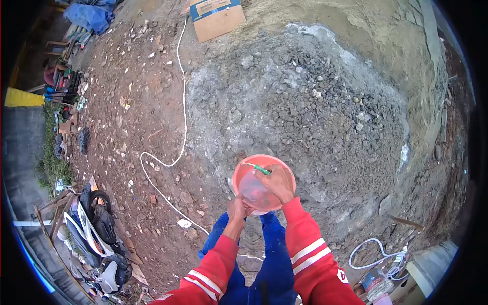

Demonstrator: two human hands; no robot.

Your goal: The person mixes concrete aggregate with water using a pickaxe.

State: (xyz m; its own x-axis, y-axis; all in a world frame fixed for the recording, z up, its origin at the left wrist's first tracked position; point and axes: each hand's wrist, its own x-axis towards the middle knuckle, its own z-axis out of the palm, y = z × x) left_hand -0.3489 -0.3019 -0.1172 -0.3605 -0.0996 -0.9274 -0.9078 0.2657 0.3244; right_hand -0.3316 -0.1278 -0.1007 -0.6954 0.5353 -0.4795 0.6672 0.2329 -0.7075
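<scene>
A round orange-pink plastic basin (264,158) is in front of my legs, above the grey ground. My left hand (237,209) is closed on the basin's near left rim. Over the basin's right side, my right hand (278,184) is closed around a small tool with a green handle (263,170) and a thin pale shaft, which points left across the basin. Something pinkish and hazy shows inside the basin, but I cannot make out what it is. Part of the basin's right side is hidden behind the right hand.
A mound of grey rubble (325,101) lies ahead. A white cable (184,101) winds over the dirt on the left, and a cardboard box (218,23) lies at the top. A motorcycle (91,234) is at lower left; a coiled white hose (373,265) and clear plastic container (376,284) are at lower right.
</scene>
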